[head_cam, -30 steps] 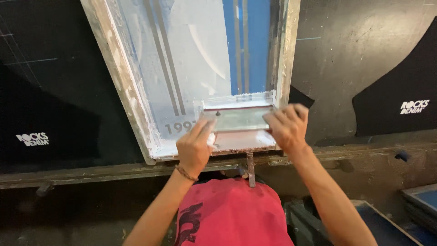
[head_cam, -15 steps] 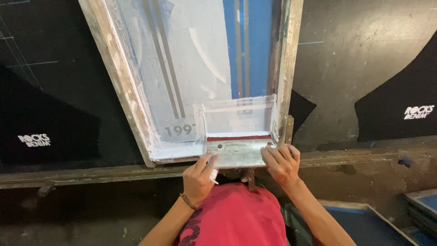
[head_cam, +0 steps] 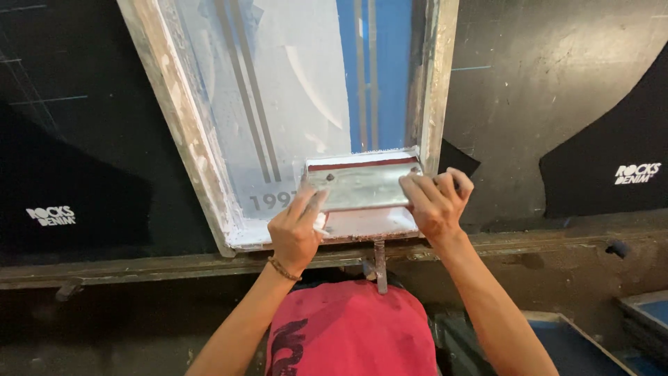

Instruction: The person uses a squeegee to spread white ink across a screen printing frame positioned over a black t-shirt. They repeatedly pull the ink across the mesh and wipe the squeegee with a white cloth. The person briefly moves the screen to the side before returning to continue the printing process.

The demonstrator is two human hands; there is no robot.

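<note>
A metal squeegee (head_cam: pixel 362 182) with a red-edged blade lies across the near right part of a screen-printing frame (head_cam: pixel 182 132). My left hand (head_cam: pixel 297 233) grips its left end and my right hand (head_cam: pixel 437 200) grips its right end. The screen mesh (head_cam: pixel 278 104) is coated pale white on the left with grey stripes, and a blue band (head_cam: pixel 379 76) shows at the right. White ink pools on the mesh just below the squeegee.
The frame rests on a long dark printing table (head_cam: pixel 557 104). Black fabric pieces (head_cam: pixel 605 153) with small white logos lie left and right. A metal rail (head_cam: pixel 139 264) runs along the near edge. My red shirt (head_cam: pixel 348 327) is below.
The squeegee, pulled to the frame's near edge half a second ago, has moved away from me up the screen again, both hands staying on it.
</note>
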